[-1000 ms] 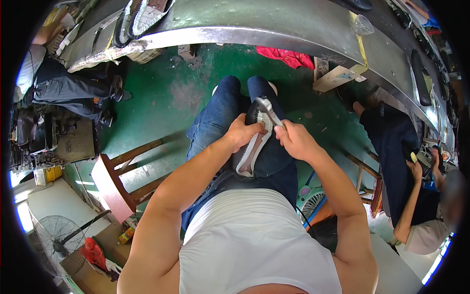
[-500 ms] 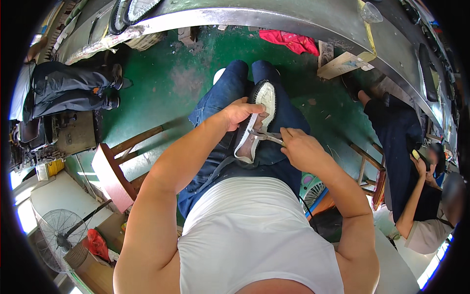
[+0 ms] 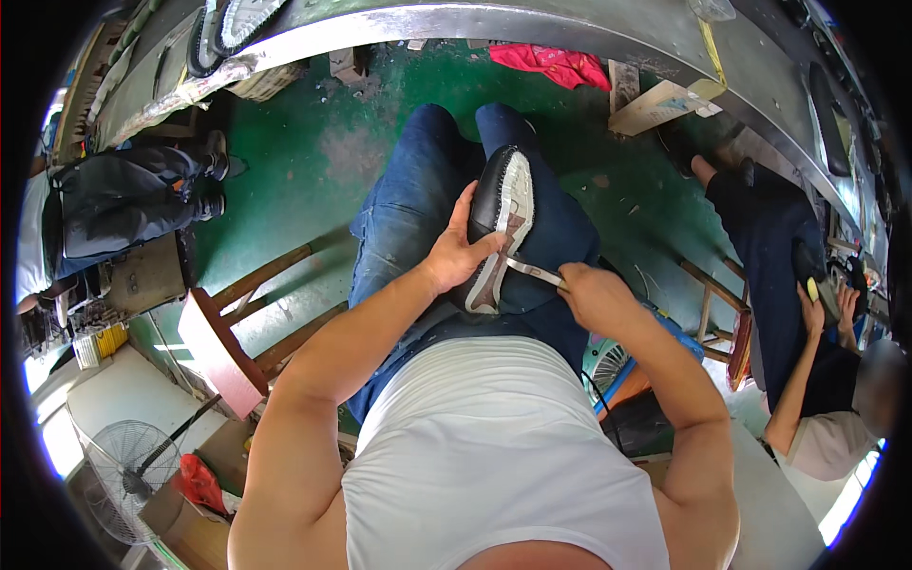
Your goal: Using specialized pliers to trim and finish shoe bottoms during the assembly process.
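A black shoe upper (image 3: 488, 195) with a whitish underside rim and a brown-grey middle lies tilted over my thighs, toe away from me. My left hand (image 3: 460, 251) grips it from the left side, thumb pressed on the underside edge and fingers behind the black side. In my right hand (image 3: 598, 296) is a pair of metal pliers (image 3: 534, 270), seen nearly edge-on. Their tip touches or almost touches the shoe's rim beside my left thumb; which of the two I cannot tell.
A metal-edged workbench (image 3: 399, 28) curves across the front, with shoe parts (image 3: 245, 21) on it. Red cloth (image 3: 551, 65) lies beneath. A wooden stool (image 3: 220, 351) and a fan (image 3: 128, 475) stand left. One person (image 3: 133, 199) is at left; another (image 3: 807, 399) works at right.
The shoe has rolled so more of its black side shows. My left hand has spread its fingers along that side. The pliers have turned edge-on and shifted slightly right with my right hand.
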A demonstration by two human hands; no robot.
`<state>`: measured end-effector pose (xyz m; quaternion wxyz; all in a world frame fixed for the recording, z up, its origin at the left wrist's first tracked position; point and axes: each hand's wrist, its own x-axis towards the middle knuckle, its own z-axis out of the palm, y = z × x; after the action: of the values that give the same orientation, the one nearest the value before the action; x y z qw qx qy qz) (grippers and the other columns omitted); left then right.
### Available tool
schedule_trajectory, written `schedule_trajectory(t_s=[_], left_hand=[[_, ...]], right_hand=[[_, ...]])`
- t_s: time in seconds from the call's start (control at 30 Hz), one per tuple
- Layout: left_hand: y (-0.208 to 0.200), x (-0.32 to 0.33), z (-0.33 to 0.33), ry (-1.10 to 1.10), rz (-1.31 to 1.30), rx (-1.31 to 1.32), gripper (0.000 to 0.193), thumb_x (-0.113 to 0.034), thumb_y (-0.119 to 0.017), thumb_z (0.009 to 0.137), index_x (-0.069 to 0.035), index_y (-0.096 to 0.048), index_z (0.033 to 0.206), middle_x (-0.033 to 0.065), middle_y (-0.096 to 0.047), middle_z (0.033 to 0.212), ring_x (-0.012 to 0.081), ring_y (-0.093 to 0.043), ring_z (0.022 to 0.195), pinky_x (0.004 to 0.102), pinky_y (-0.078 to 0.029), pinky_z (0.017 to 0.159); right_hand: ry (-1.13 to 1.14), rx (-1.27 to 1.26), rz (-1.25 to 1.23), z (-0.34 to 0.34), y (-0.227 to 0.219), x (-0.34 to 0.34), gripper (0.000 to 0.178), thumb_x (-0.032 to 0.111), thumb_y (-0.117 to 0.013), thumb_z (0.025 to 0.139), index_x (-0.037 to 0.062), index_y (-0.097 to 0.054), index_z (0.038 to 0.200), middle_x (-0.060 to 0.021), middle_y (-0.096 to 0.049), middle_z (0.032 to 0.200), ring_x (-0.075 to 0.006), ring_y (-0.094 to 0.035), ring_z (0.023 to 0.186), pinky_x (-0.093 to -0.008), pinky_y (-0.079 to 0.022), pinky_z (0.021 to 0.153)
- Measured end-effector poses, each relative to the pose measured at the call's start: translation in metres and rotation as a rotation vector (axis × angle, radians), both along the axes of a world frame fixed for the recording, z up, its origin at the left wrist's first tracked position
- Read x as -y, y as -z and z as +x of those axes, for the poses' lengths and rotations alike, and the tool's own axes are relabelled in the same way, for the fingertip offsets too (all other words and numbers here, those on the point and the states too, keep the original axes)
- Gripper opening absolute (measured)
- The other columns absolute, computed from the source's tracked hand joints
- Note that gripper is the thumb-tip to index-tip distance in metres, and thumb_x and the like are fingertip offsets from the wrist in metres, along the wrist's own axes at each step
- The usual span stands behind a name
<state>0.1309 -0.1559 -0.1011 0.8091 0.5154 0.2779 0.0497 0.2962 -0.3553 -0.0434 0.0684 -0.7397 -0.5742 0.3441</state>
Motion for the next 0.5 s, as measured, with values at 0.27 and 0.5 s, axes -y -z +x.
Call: schedule_trajectory(t_s=[0.27,0.5], left_hand=[[0.02,0.01,-0.002,-0.011,0.581,-0.201,0.094,-0.02,-0.069,0.091,-0.008,-0.004,0.158,0.022,-0.031,0.151,0.0294,-0.034,0.141,0.0381,-0.03,0.116],[0.016,0.013,-0.051,0.351,0.527,-0.159,0.1,-0.027,-0.058,0.098,-0.013,0.023,0.155,0.0254,0.0,0.162,0.0367,-0.004,0.152,0.0382,-0.014,0.122]], right_hand=[[-0.11,0.164,0.009,-0.02,-0.008,-0.004,0.015,0.015,-0.06,0.088,0.0022,-0.056,0.095,-0.0167,-0.067,0.086,-0.0319,-0.07,0.077,-0.0422,-0.056,0.066],[-0.055,-0.268,-0.278,0.019,-0.01,-0.013,0.028,0.027,-0.059,0.096,-0.0003,-0.056,0.093,-0.0174,-0.067,0.075,-0.0342,-0.069,0.071,-0.0424,-0.054,0.064]])
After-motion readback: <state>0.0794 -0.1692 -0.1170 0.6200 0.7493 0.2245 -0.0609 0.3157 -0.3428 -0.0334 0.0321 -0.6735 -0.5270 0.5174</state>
